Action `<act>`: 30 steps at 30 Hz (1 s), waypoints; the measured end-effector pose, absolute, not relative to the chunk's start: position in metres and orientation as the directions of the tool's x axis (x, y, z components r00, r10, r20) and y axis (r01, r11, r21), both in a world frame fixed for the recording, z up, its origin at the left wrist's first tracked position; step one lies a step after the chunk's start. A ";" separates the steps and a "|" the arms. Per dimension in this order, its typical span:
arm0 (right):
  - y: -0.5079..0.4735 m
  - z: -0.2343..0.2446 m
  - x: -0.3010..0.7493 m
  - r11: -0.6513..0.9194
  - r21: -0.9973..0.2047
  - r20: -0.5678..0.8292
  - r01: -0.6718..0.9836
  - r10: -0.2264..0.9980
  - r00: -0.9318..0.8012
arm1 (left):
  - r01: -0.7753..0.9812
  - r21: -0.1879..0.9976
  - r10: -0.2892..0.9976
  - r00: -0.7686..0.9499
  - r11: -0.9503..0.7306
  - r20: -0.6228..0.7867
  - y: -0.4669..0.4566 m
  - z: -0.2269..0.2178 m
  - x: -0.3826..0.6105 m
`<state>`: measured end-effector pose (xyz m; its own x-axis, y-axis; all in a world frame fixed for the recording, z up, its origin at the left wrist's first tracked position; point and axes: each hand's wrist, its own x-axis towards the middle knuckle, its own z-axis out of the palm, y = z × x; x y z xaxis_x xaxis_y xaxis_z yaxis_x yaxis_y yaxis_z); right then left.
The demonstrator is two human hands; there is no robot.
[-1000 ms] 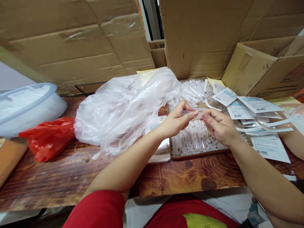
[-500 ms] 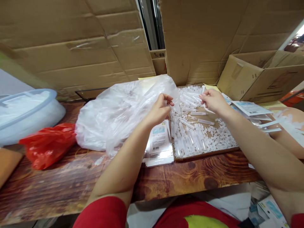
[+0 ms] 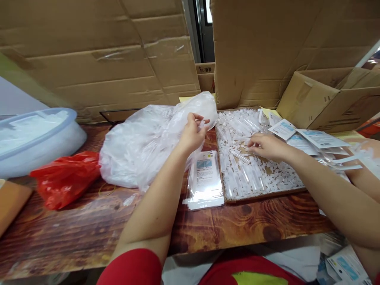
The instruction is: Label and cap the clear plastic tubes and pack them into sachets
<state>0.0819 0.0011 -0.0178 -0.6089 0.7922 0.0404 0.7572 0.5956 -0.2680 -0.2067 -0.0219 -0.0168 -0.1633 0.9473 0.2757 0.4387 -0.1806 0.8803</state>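
Note:
My left hand [image 3: 192,134] is at the mouth of a large clear plastic bag [image 3: 142,146]. Its fingers are curled around a small whitish piece that is too unclear to name. My right hand [image 3: 265,146] reaches low over a shallow cardboard tray [image 3: 264,194], thumb and fingertips close together among the contents; what they grip, if anything, cannot be made out. Clear plastic tubes [image 3: 243,170] and many small white pieces [image 3: 279,176] cover much of the tray. Beside it lies a stack of printed clear packets [image 3: 204,178].
A blue-rimmed tub [image 3: 44,146] and a red plastic bag [image 3: 67,178] stand on the left. More printed packets [image 3: 320,138] lie right of the tray, before an open carton [image 3: 314,99]. Tall cardboard sheets [image 3: 101,55] wall off the back of the wood-patterned table [image 3: 237,225].
My right hand has come down from the tray's far side, where it held a white strip-like piece, to the tray's middle. My left hand has moved left, away from the tray, to the bag.

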 end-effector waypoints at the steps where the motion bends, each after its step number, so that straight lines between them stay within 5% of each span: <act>1: -0.002 -0.020 0.081 0.604 -0.249 0.023 0.757 0.785 -0.619 | 0.448 0.876 0.934 -0.203 -0.178 0.293 -0.021 -0.018 -0.207; 6: 0.001 -0.025 0.068 0.576 -0.197 0.003 0.793 0.809 -0.587 | 0.425 0.896 0.914 -0.301 -0.129 0.274 -0.020 -0.016 -0.204; 13: 0.016 -0.041 0.049 0.530 -0.132 -0.022 0.837 0.843 -0.537 | 0.283 0.945 0.966 -0.145 -0.166 0.213 -0.028 -0.008 -0.190; 19: 0.016 -0.044 0.046 0.548 -0.079 -0.026 0.833 0.834 -0.551 | 0.160 0.986 0.996 -0.077 0.045 -0.033 -0.033 -0.015 -0.174; 30: 0.003 -0.049 0.071 0.683 -0.098 0.011 0.723 0.728 -0.686 | 0.316 0.941 0.993 0.036 -0.119 0.113 -0.034 -0.029 -0.159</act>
